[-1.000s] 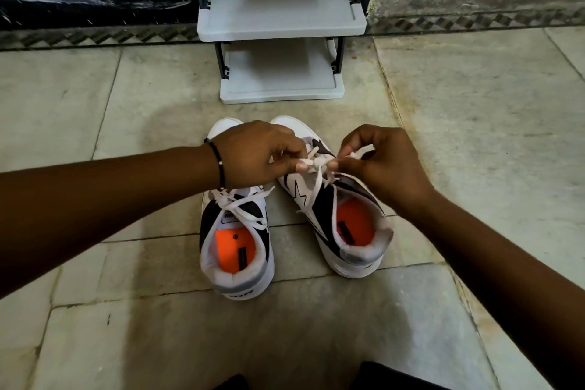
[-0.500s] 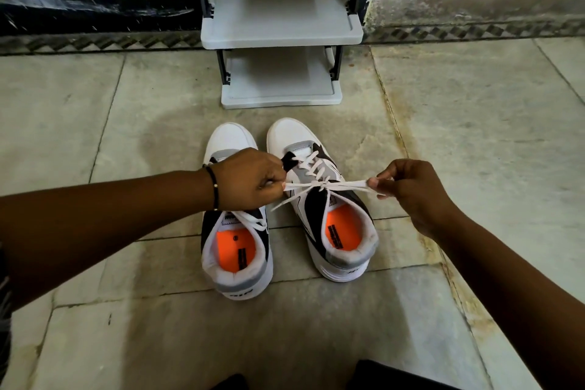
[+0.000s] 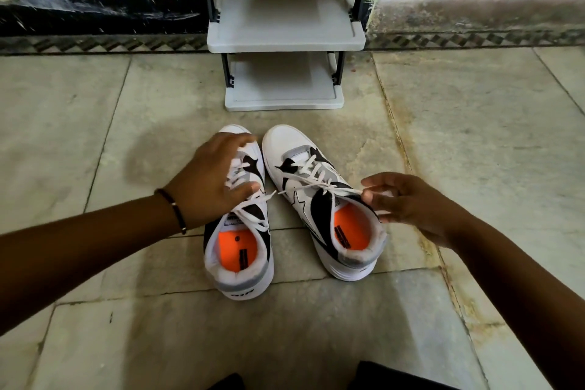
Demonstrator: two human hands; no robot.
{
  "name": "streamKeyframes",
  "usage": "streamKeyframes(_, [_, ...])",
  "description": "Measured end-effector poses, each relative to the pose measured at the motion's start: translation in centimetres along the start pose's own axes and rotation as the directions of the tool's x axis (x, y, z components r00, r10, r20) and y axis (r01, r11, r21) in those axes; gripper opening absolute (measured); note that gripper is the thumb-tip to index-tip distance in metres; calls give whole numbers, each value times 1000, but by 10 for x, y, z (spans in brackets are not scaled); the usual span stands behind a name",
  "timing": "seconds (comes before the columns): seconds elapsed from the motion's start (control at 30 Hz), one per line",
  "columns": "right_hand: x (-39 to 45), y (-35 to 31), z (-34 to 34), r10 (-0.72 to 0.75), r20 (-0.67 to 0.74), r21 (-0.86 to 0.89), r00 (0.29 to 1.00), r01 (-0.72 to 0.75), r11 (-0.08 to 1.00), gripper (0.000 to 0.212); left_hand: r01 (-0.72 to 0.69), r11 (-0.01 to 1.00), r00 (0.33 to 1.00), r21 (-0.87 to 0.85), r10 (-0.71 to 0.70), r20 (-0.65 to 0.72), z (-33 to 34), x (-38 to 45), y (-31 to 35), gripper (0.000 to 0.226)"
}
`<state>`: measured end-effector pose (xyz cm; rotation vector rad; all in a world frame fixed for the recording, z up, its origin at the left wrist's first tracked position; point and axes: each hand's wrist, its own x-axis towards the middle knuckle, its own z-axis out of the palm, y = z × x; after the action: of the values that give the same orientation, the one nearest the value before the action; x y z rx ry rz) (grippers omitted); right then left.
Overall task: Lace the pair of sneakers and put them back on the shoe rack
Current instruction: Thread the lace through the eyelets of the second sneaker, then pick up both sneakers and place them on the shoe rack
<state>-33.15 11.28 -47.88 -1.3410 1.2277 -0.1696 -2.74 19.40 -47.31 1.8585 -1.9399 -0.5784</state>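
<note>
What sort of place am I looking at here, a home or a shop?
Most likely a home, by a wall or entryway, though I can't be sure. A small two-tier shoe rack stands against a patterned skirting border, and the sneakers sit on a worn stone-tile floor.

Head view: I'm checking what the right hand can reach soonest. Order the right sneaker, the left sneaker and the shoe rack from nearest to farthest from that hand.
From the right hand:
1. Right sneaker, just left of the hand, fingers at its lace.
2. Left sneaker, farther left, under the left hand.
3. Shoe rack, ahead by the wall.
</note>
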Motion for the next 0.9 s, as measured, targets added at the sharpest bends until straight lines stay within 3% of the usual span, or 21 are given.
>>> streamKeyframes(0.1, [-2,-2,11,0,70,-272,998,19,962,40,331,944,944,19,-331,14,-9,-21,-10,116])
streamKeyframes(0.17, [1,-3,20,-44,-3,-444,999,39,895,38,541,836,831,-86,-516,207,-9,-36,-16,138])
streamKeyframes(0.23, [2,-9,30,-78,-68,-573,995,25,819,36,696,651,708,-303,-551,442,-4,-51,-13,143])
streamKeyframes(0.27, [3,-12,36,-84,-82,-612,993,16,791,34,719,541,693,-437,-510,510,0,-58,-10,134])
streamKeyframes(0.3, [2,-15,42,-87,-82,-637,993,15,770,32,697,482,717,-530,-457,527,5,-63,-9,115])
streamKeyframes(0.4, [1,-20,62,-108,-45,-677,993,49,734,14,569,517,823,-640,-370,432,18,-66,-8,65])
streamKeyframes(0.53, [1,-21,77,-96,-20,-652,995,59,756,13,490,572,871,-658,-342,352,25,-60,-7,60])
streamKeyframes(0.63, [0,-20,74,-102,-31,-604,994,63,795,23,488,571,870,-661,-382,313,30,-64,-11,63])
streamKeyframes(0.7, [0,-18,75,-58,-52,-464,997,27,886,36,485,560,862,-672,-438,257,41,-67,-9,67])
streamKeyframes(0.8, [5,-11,85,-13,-94,-251,996,-11,968,47,532,522,794,-666,-580,180,67,-70,-1,60])
streamKeyframes(0.9, [12,-6,91,-47,-137,-246,989,12,969,43,590,522,723,-616,-681,116,74,-65,2,56])
